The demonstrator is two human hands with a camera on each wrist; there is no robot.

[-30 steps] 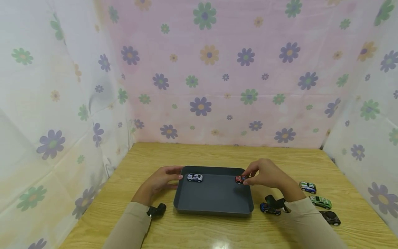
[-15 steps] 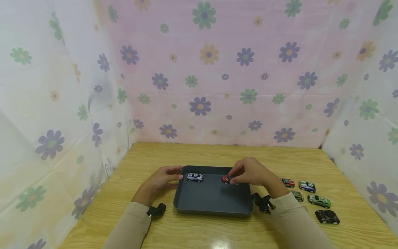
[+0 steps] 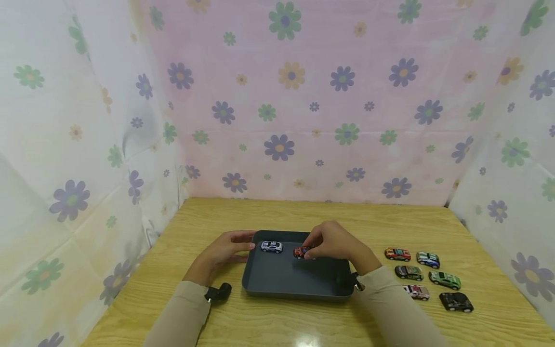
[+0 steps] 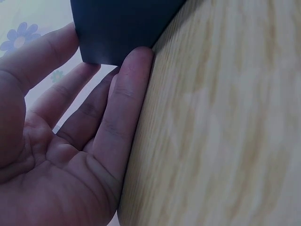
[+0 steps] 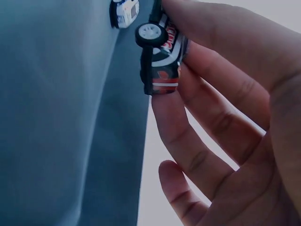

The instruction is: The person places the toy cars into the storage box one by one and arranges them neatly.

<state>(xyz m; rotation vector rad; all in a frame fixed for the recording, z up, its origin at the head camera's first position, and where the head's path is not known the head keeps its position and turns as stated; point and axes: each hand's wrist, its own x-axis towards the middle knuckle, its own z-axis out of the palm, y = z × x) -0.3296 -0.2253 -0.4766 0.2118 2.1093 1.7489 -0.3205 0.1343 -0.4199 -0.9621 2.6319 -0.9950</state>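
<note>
My right hand (image 3: 336, 242) pinches a red and dark toy car (image 3: 299, 252) between thumb and fingers over the back middle of a dark grey tray (image 3: 295, 277). In the right wrist view, the toy car (image 5: 162, 70) shows a wheel and a side with white and red markings. A white toy car (image 3: 271, 247) stands in the tray's back left corner. My left hand (image 3: 223, 251) touches the tray's left side, its thumb at the rim. In the left wrist view, its loosely spread fingers lie at the tray's outer corner (image 4: 122, 33), the lowest along the table.
On the wooden table (image 3: 208, 323), right of the tray, stand several toy cars, among them a red-orange one (image 3: 397, 254), a green one (image 3: 445, 280) and a black one (image 3: 456, 302). My right sleeve (image 3: 394, 299) passes close by them. A flowered cloth (image 3: 321, 120) hangs behind.
My right hand has moved left across the tray with the red toy car, from the right rim towards the white car. More cars on the right have come into sight. My left hand stays put.
</note>
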